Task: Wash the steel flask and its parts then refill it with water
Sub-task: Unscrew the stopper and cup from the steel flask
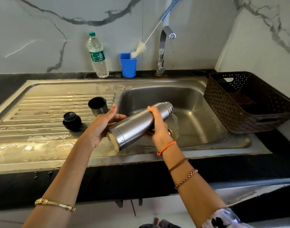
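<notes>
I see wet ribbed drainboard (42, 111), black stopper (72, 120) and steel cup (98, 106) on it. My left hand (104, 125) cups steel flask (141, 124) base, right hand (159, 127) curled round body; flask tilted over sink basin (198, 112), water spilling from mouth. Drain mostly hidden. Brown basket (249, 102) right, interior dim.

Brown basket (249, 102) right of sink (157, 153)

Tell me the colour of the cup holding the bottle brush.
Blue cup, clearest in the head view.
</notes>
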